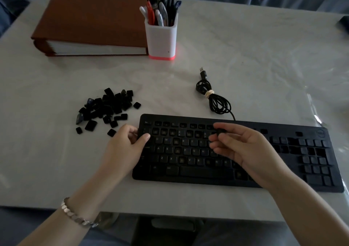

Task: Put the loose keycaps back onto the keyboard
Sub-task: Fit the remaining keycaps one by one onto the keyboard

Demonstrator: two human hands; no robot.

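Head view: the left hand (128, 143) grips the keyboard (207, 177) at its left edge, with the thumb on the keys and the fingers curled round the side. The right hand (243, 147) hovers over the middle rows, thumb and forefinger pinching a keycap (220, 131); its other fingers curl loosely below. The pile (107, 107) of loose caps lies on the table (264, 66), just beyond the left fingers.

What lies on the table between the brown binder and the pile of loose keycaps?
Nothing. In the head view, only bare white table separates the brown binder from the pile of loose keycaps.
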